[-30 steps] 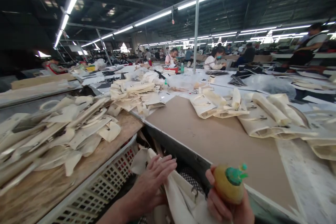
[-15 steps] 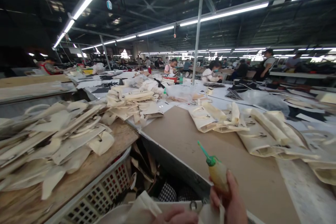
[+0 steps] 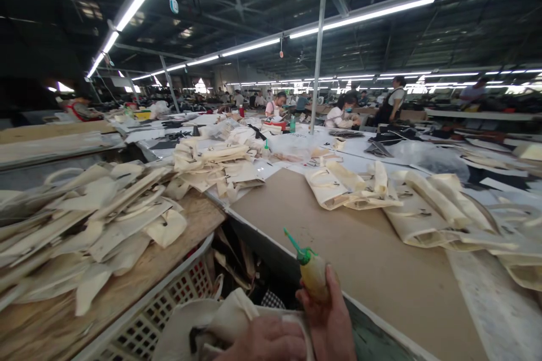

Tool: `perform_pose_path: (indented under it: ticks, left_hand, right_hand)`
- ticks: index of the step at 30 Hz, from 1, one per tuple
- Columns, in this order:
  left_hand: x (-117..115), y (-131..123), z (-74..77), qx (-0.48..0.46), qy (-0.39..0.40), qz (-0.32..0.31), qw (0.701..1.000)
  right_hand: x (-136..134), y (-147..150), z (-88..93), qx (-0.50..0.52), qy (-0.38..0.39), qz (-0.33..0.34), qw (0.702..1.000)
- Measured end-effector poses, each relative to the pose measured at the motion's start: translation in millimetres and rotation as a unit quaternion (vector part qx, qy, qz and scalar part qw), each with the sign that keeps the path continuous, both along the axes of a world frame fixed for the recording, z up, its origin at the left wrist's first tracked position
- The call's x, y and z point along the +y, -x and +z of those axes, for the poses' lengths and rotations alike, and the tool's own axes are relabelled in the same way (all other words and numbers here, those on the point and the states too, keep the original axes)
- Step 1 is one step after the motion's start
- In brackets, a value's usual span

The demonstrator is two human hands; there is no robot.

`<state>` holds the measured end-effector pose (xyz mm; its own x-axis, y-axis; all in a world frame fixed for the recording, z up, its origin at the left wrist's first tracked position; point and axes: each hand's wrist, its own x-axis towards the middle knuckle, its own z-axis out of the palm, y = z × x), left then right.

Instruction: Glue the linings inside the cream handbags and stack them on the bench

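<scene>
My right hand [image 3: 329, 316] is wrapped round a squeeze bottle [image 3: 315, 279] of yellowish glue with a green cap and a long green nozzle that points up and to the left. Low in the view, my left hand [image 3: 273, 338] lies over a cream fabric bag [image 3: 237, 316], its fingers bent together on the cloth near the edge. A small dark strap or fitting shows at the left of this bag. The bottom of the frame cuts off both wrists and part of the bag.
Cream bag pieces [image 3: 122, 208] lie heaped on a wooden table [image 3: 203, 214] at left. A plastic basket [image 3: 169, 299] stands below it. Ahead is a brown board [image 3: 288, 203], with folded cream bags [image 3: 427, 208] to its right. Several people sit or stand farther back.
The bottle and my right hand have moved left, closer to my left hand. More of the cream bag has come up into view. A person at the back right has moved left.
</scene>
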<state>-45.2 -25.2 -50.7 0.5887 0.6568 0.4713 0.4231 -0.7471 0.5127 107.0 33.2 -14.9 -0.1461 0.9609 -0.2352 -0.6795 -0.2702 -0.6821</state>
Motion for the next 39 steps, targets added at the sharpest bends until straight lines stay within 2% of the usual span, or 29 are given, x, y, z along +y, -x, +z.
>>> perform_pose_path:
  ticks: [2, 4, 5, 7, 9, 11, 12, 14, 17, 20, 24, 29, 35, 39]
  left_hand:
    - [1, 7, 4.0, -0.043, 0.019, 0.042, 0.998]
    - [2, 17, 12.2, -0.099, 0.076, 0.116, 0.985]
    - [4, 23, 18.1, -0.134, 0.122, 0.161, 0.970]
    - [9, 35, 31.9, -0.206, 0.230, 0.245, 0.919]
    - [16, 45, 43.3, -0.252, 0.298, 0.275, 0.879]
    - [25, 51, 45.5, -0.275, 0.334, 0.254, 0.865]
    - [30, 53, 42.0, -0.280, 0.352, 0.234, 0.862]
    - [37, 52, 27.3, -0.285, 0.386, 0.198, 0.854]
    - [39, 43, -0.4, -0.300, 0.420, 0.182, 0.837]
    - [36, 35, -14.7, -0.312, 0.432, 0.177, 0.828]
    - [31, 31, -10.9, -0.305, 0.421, 0.180, 0.835]
    - [26, 23, -1.0, -0.284, 0.402, 0.189, 0.850]
    - [23, 17, 4.2, -0.262, 0.382, 0.188, 0.866]
    - [23, 15, 6.3, -0.248, 0.368, 0.184, 0.877]
  right_hand:
    - [2, -17, 2.3, 0.036, 0.060, -0.032, 0.997]
    - [4, -40, 7.0, 0.047, 0.086, -0.045, 0.994]
    - [4, -54, 9.9, 0.041, 0.081, -0.044, 0.995]
    - [2, -83, 15.7, -0.008, 0.046, -0.046, 0.998]
    - [-4, -110, 20.4, -0.065, 0.023, -0.054, 0.996]
    - [-13, -131, 22.9, -0.125, 0.017, -0.050, 0.991]
    - [-19, -140, 22.9, -0.155, 0.018, -0.045, 0.987]
    - [-31, -152, 19.9, -0.209, 0.025, -0.037, 0.977]
    - [-48, -166, 7.9, -0.272, 0.061, -0.039, 0.960]
    - [-57, -179, -8.0, -0.321, 0.081, -0.024, 0.943]
    - [-55, -188, -13.9, -0.416, 0.049, 0.013, 0.908]
    - [-46, -174, 5.1, -0.527, -0.005, 0.015, 0.849]
    - [-42, -165, 10.9, -0.558, -0.030, 0.018, 0.829]
    - [-44, -155, 15.9, -0.538, -0.017, 0.011, 0.843]
